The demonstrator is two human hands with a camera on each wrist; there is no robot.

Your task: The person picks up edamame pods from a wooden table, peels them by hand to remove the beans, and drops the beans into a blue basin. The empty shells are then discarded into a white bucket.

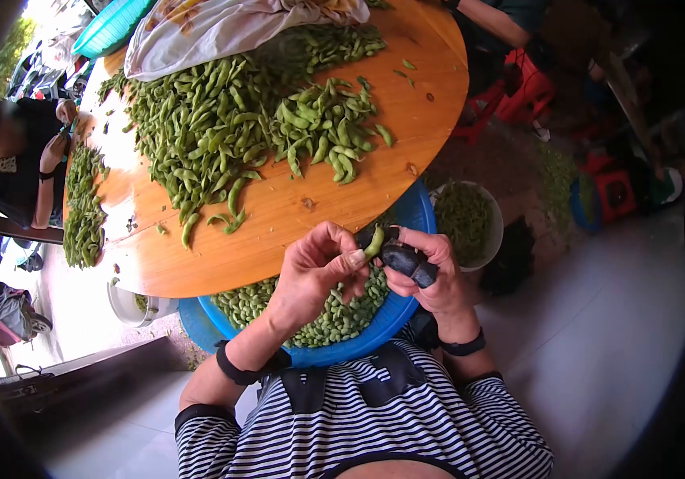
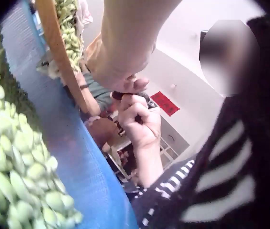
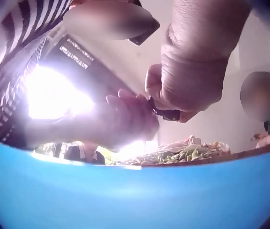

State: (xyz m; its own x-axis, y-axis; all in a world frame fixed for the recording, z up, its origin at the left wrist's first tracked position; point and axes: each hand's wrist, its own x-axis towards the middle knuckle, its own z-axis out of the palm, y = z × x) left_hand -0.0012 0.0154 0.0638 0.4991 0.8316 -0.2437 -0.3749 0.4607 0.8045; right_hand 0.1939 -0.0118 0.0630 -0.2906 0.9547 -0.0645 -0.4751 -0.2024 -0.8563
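Observation:
Over a blue basin, my left hand pinches a green soybean pod between thumb and fingers. Right beside it, my right hand grips a chunky black hand tool, with the pod's end up against it. Fingers hide much of the tool, and I cannot tell its exact kind. Shelled green beans fill the basin beneath both hands; they also show close up in the left wrist view. A large heap of unshelled pods lies on the wooden table ahead.
A white cloth covers the heap's far side. Beside the table stand a white bucket of green pods or husks and another pale bucket. Another person sits at the left, near a smaller pod pile; an arm shows top right.

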